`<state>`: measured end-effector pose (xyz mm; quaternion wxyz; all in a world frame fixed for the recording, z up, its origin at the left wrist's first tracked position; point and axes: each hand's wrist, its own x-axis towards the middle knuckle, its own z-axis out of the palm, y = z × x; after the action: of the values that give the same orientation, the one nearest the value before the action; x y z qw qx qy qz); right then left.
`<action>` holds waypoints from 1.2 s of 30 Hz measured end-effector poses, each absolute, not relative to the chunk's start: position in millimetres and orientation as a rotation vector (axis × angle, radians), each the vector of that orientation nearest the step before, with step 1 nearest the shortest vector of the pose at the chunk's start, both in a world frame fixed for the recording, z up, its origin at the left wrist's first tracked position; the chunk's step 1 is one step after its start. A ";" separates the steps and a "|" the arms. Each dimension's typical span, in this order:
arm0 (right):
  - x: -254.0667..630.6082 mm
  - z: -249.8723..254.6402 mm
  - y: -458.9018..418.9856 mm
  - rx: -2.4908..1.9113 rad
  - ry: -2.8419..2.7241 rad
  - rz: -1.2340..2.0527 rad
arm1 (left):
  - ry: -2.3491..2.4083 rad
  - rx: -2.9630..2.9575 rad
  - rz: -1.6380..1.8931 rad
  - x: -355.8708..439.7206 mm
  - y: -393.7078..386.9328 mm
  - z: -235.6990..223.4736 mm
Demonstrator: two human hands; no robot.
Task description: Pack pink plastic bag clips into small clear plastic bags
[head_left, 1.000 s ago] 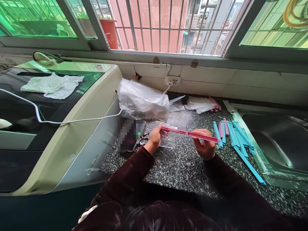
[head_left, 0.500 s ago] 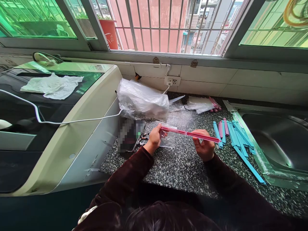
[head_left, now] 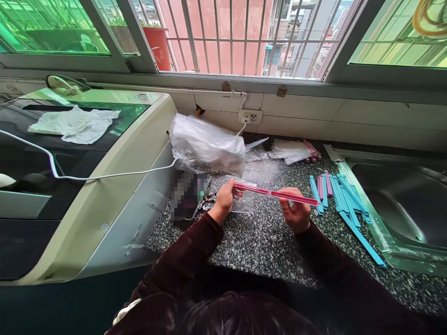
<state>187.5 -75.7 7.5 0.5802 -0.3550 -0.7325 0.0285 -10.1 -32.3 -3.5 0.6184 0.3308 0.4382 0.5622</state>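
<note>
A long pink bag sealing clip point(head_left: 261, 190) is stretched out between my two hands, opened flat about its middle joint. My left hand point(head_left: 225, 197) pinches its left end, and my right hand point(head_left: 296, 209) grips the right half with thumb and fingers, the tip sticking out beyond. Beneath the clip, near my left hand, a clear plastic bag point(head_left: 246, 207) lies on the speckled counter point(head_left: 258, 242). To the right of my right hand are several blue clips point(head_left: 345, 200) in a loose pile, with a few pink clips point(head_left: 324, 184) among them.
Left of my hands lies a dark, blurred-out device point(head_left: 188, 197) beside a large washing machine point(head_left: 139, 139). Behind is a crumpled plastic sack point(head_left: 207, 144). Clear bags point(head_left: 291, 151) with pink clips lie by the wall. A steel sink point(head_left: 401, 200) borders the right.
</note>
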 end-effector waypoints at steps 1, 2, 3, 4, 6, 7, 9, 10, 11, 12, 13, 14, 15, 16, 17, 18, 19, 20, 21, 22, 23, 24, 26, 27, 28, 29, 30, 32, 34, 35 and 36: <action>187.8 7.3 -75.5 -0.833 -1.711 0.066 | 1.018 0.790 1.298 -10.3 -32.3 -4.4; 188.1 7.1 -75.2 -0.840 -1.712 0.064 | 1.027 0.820 1.301 -10.4 -32.3 -5.2; 188.5 6.7 -74.9 -0.847 -1.714 0.062 | 1.037 0.848 1.302 -10.4 -32.4 -5.8; 189.0 6.4 -74.6 -0.851 -1.715 0.059 | 1.045 0.875 1.304 -10.4 -32.6 -6.0; 189.9 5.7 -73.9 -0.846 -1.723 0.055 | 1.062 0.913 1.307 -10.3 -33.3 -5.5; 190.3 5.4 -73.6 -0.843 -1.727 0.053 | 1.071 0.922 1.307 -10.1 -33.8 -4.7; 190.8 5.0 -73.2 -0.848 -1.732 0.050 | 1.090 0.928 1.301 -9.7 -34.6 -2.3; 190.9 4.9 -73.1 -0.856 -1.734 0.050 | 1.098 0.929 1.297 -9.5 -34.9 -1.0; 190.9 4.9 -73.0 -0.865 -1.736 0.049 | 1.104 0.931 1.291 -9.3 -35.2 0.1; 190.8 5.1 -73.0 -0.871 -1.738 0.048 | 1.107 0.935 1.288 -9.1 -35.4 0.9; 190.6 5.3 -73.0 -0.875 -1.742 0.046 | 1.109 0.940 1.286 -9.0 -35.4 1.1; 190.3 5.6 -72.9 -0.875 -1.746 0.043 | 1.110 0.945 1.286 -9.0 -35.4 0.9; 190.0 6.0 -72.8 -0.873 -1.750 0.037 | 1.110 0.951 1.288 -9.0 -35.3 0.2; 189.7 6.3 -72.6 -0.870 -1.754 0.031 | 1.107 0.957 1.292 -9.1 -35.2 -0.8; 189.5 6.5 -72.3 -0.865 -1.759 0.025 | 1.102 0.966 1.294 -9.1 -35.1 -1.9; 189.3 6.5 -71.9 -0.860 -1.763 0.019 | 1.097 0.975 1.296 -9.1 -35.1 -2.9; 189.2 6.3 -71.4 -0.857 -1.771 0.015 | 1.092 0.986 1.296 -9.0 -35.2 -3.6; 189.2 5.9 -70.9 -0.859 -1.780 0.011 | 1.088 0.997 1.295 -8.9 -35.5 -4.0; 189.2 5.3 -70.4 -0.868 -1.789 0.007 | 1.087 1.004 1.294 -8.8 -35.9 -3.9; 189.3 4.6 -70.0 -0.883 -1.800 0.004 | 1.089 1.006 1.291 -8.5 -36.3 -3.4; 189.4 3.8 -69.6 -0.900 -1.810 0.000 | 1.090 1.002 1.288 -8.3 -36.9 -2.7; 189.4 3.0 -69.4 -0.916 -1.822 -0.003 | 1.090 0.996 1.284 -8.0 -37.4 -1.9; 189.3 1.9 -69.1 -0.939 -1.844 -0.002 | 1.093 0.983 1.276 -7.6 -38.3 -0.5; 189.1 1.6 -69.0 -0.946 -1.853 0.001 | 1.093 0.982 1.274 -7.5 -38.5 -0.1; 189.0 1.5 -68.9 -0.953 -1.860 0.002 | 1.090 0.986 1.272 -7.4 -38.7 0.0; 188.8 1.6 -68.8 -0.956 -1.864 0.000 | 1.086 0.995 1.271 -7.4 -38.8 -0.2; 188.6 1.8 -68.7 -0.956 -1.866 -0.004 | 1.080 1.006 1.270 -7.4 -38.9 -0.6; 188.3 2.4 -68.3 -0.936 -1.871 -0.012 | 1.065 1.030 1.268 -7.6 -38.9 -1.8; 188.2 3.1 -68.0 -0.911 -1.865 -0.020 | 1.055 1.053 1.269 -7.8 -39.0 -2.9; 188.3 3.5 -67.9 -0.904 -1.858 -0.024 | 1.052 1.063 1.270 -7.9 -39.1 -3.2; 188.4 4.0 -67.8 -0.900 -1.852 -0.027 | 1.048 1.072 1.271 -8.1 -39.2 -3.3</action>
<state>188.4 -67.8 4.0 0.5151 -0.3747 -0.7708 -0.0112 -8.1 -39.2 -3.3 0.5548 0.4536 0.4438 0.5381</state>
